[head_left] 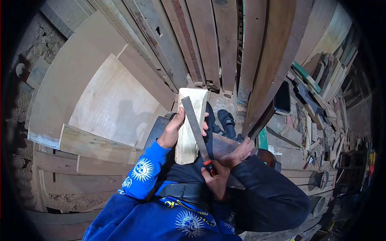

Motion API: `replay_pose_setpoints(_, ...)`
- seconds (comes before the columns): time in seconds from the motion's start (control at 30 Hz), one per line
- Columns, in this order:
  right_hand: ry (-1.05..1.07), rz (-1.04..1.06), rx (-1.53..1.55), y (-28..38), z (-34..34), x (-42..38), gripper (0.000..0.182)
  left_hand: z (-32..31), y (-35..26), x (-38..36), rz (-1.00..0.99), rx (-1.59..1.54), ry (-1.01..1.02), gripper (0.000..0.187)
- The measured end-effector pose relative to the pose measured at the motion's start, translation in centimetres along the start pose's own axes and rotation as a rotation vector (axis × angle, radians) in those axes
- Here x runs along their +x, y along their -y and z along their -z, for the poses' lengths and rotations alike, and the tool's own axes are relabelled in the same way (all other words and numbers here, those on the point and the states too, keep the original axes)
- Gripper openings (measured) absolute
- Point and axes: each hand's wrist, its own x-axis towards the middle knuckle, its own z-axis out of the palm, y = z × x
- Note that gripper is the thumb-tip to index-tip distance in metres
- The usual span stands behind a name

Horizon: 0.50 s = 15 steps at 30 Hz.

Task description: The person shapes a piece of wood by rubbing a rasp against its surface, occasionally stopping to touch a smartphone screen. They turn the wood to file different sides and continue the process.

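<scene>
A pale block of wood with bevelled edges lies lengthwise over my lap. My left hand grips it from the left side, thumb on the near edge and fingertips showing past the right edge. In my right hand is a rasp, its red and black handle wrapped by the fingers. The rasp's long grey blade crosses the top face of the block at a slant, its tip near the block's far end.
Long planks lean ahead of me. Plywood sheets stand at the left. A phone rests right of the planks, near piled wood offcuts. Sandals lie on the floor beyond my bare foot.
</scene>
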Motion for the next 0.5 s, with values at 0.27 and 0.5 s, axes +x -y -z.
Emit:
replay_pose_setpoints(0.27, -0.02, 0.019, 0.039, 0.5, -0.3, -0.4, 0.018, -1.1, -0.5, -0.6, -0.03, -0.047, -0.074, 0.088)
replay_pose_setpoints(0.5, -0.032, 0.002, 0.081, 0.9, -0.7, 0.0, 0.019, 0.1, -1.3, -0.6, -0.012, 0.009, -0.113, 0.094)
